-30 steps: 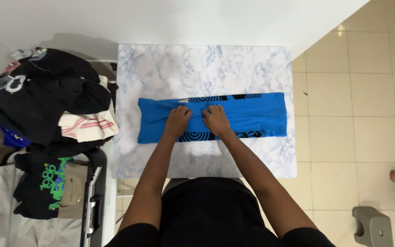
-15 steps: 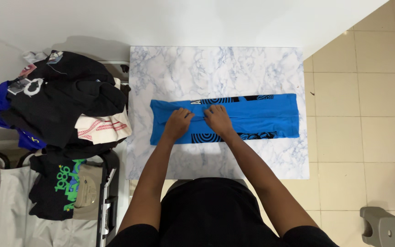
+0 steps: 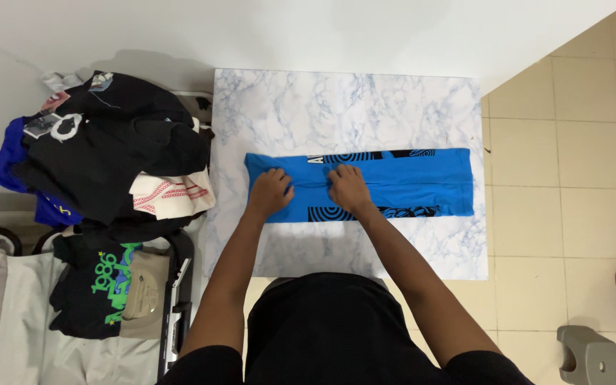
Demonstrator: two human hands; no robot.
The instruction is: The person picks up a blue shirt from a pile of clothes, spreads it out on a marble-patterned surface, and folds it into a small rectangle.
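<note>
A bright blue shirt [image 3: 408, 182] with black ring patterns lies folded into a long strip across a white and blue marbled table [image 3: 344, 107]. My left hand [image 3: 271, 191] presses on the strip near its left end, fingers curled on the cloth. My right hand [image 3: 347, 187] rests flat on the strip just to the right, about a hand's width away. Both forearms reach out from my black top at the bottom of the view.
A heap of dark clothes [image 3: 108, 150] with a white and red striped piece [image 3: 172, 196] sits left of the table. Below it lies a black shirt with green print [image 3: 105, 285]. A grey stool [image 3: 586, 355] stands on the beige tiled floor at lower right.
The view has shifted, so the table and shirt sit further right in the frame. My hands stay on the left half of the blue strip, slightly closer together.
</note>
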